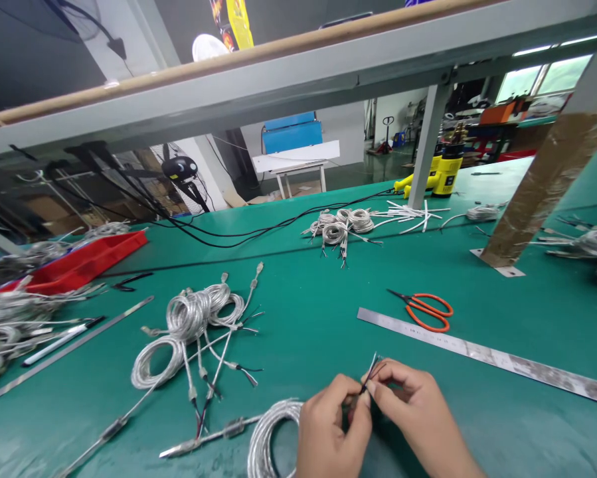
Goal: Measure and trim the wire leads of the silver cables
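My left hand (335, 425) and my right hand (408, 405) meet above the green work mat, fingertips pinched together. Between them are the thin dark and pale wires (372, 373) at the stripped end of a cable. Beside my left hand lies a coil of clear-jacketed silver cable (273, 441), partly hidden by that hand. A USB-type plug (178, 449) on a cable points left from near the coil. Orange-handled scissors (427, 312) and a steel ruler (457, 345) lie beyond my right hand.
Several coiled cables (191, 315) with split wire ends lie left of centre. Another bundle (341, 226) and white tubes (408, 214) sit farther back. A red tray (84, 262), a pen (62, 340) and a second ruler (79, 344) are at left. A brown-wrapped post (532, 189) stands at right.
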The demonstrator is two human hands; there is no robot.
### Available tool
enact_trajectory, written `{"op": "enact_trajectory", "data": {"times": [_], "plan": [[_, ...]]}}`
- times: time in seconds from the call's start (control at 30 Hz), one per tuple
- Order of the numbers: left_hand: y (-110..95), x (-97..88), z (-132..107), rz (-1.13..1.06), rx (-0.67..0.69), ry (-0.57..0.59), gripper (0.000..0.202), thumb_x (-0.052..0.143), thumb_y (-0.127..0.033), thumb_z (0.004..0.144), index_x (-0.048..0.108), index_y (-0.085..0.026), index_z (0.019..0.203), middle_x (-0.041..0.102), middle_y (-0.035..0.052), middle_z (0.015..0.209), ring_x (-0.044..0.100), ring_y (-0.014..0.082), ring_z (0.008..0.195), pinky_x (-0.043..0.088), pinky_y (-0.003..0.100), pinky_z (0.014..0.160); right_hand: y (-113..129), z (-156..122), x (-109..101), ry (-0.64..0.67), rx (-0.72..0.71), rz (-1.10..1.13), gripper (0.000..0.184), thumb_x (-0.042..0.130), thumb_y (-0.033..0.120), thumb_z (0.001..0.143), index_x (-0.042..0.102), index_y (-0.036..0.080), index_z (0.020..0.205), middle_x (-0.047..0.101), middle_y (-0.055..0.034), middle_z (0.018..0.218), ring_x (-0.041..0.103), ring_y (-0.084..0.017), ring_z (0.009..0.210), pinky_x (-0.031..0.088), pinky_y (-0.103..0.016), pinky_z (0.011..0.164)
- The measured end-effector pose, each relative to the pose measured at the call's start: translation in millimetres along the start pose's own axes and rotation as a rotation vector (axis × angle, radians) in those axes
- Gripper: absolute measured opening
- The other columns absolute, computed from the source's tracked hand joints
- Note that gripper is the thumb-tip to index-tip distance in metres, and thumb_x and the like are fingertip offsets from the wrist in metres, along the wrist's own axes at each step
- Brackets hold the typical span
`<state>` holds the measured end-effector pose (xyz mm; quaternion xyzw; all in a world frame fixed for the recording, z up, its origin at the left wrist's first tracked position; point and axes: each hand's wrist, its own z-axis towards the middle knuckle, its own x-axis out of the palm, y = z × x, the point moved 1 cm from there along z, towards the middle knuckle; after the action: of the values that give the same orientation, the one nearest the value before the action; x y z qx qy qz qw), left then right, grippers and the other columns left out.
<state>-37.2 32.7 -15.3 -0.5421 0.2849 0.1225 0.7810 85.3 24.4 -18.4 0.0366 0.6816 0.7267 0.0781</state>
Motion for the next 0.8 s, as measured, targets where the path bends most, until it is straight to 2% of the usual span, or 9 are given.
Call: {"op": "enact_trajectory", "data": {"times": [0.17,0.33,0.43,0.5,0.53,0.6,0.7,0.8], "plan": [[1.4,0.8,1.0,-0.036,-0.008,0.01,0.018,0.043,-0.02,0.077,0.05,-0.017,0.062,0.029,-0.0073,0.048,0.028,0.0086,0.043,0.019,0.021,0.043,-5.3,-0.3,2.5,-0.023,0.05,0.122,0.013,0.055,0.023,0.066,0.054,0.015,0.055,0.055,-0.0003,0.059,0.048,-0.012,0.053,0.039,-0.021,0.046],[5.3,5.0,-1.3,-0.043,-0.017,-0.027,0.021,0.045,-0.022,0.078,0.047,-0.018,0.057,0.026,-0.0074,0.046,0.029,0.0085,0.042,0.018,0.021,0.042,-5.9,8.2,-10.5,-0.121,0.072,0.156,0.012,0.06,0.026,0.066,0.062,0.014,0.064,0.056,0.0015,0.058,0.044,-0.009,0.047,0.038,-0.02,0.046],[8.2,6.5,-2.5,-0.111,-0.06,-0.046,0.02,0.044,-0.026,0.08,0.05,-0.018,0.063,0.024,-0.0078,0.046,0.028,0.0087,0.041,0.017,0.022,0.041,-5.6,13.0,-18.6,-0.186,0.047,0.189,0.017,0.062,0.032,0.069,0.064,0.015,0.072,0.054,0.0025,0.054,0.046,-0.011,0.049,0.039,-0.021,0.049],[8.0,5.2,-2.5,-0.187,-0.094,-0.068,0.021,0.043,-0.028,0.082,0.052,-0.017,0.067,0.027,-0.0073,0.048,0.028,0.009,0.042,0.019,0.021,0.041,-5.5,12.6,-17.6,-0.184,0.068,0.241,0.018,0.061,0.033,0.071,0.064,0.016,0.078,0.053,0.003,0.054,0.047,-0.011,0.05,0.04,-0.021,0.051],[6.8,3.7,-2.3,-0.22,-0.101,-0.087,0.021,0.044,-0.029,0.083,0.053,-0.017,0.068,0.03,-0.0066,0.049,0.029,0.0092,0.043,0.02,0.021,0.042,-5.1,10.9,-14.4,-0.142,0.087,0.266,0.018,0.061,0.033,0.071,0.063,0.017,0.079,0.053,0.0031,0.054,0.047,-0.011,0.05,0.039,-0.021,0.05],[2.4,-0.4,-1.5,-0.266,-0.082,-0.13,0.02,0.047,-0.028,0.082,0.056,-0.016,0.07,0.041,-0.0037,0.056,0.034,0.0094,0.045,0.025,0.021,0.043,-3.1,4.9,-3.5,0.022,0.114,0.308,0.017,0.062,0.032,0.07,0.064,0.016,0.076,0.053,0.0026,0.056,0.047,-0.01,0.05,0.039,-0.02,0.05],[-5.5,-7.2,-0.2,-0.294,-0.026,-0.204,0.016,0.051,-0.025,0.08,0.061,-0.016,0.07,0.051,0.0022,0.078,0.043,0.0095,0.052,0.032,0.02,0.048,1.2,-7.1,16.4,0.288,0.095,0.381,0.02,0.063,0.034,0.071,0.066,0.014,0.072,0.054,0.0009,0.061,0.047,-0.01,0.055,0.04,-0.02,0.053],[-9.2,-11.6,1.1,-0.329,-0.01,-0.226,0.015,0.052,-0.022,0.079,0.061,-0.016,0.068,0.05,0.003,0.081,0.048,0.0106,0.057,0.036,0.019,0.052,1.2,-13.6,27.9,0.353,0.11,0.435,0.029,0.058,0.041,0.075,0.067,0.014,0.073,0.053,0.0005,0.058,0.046,-0.01,0.054,0.039,-0.02,0.053]]}}
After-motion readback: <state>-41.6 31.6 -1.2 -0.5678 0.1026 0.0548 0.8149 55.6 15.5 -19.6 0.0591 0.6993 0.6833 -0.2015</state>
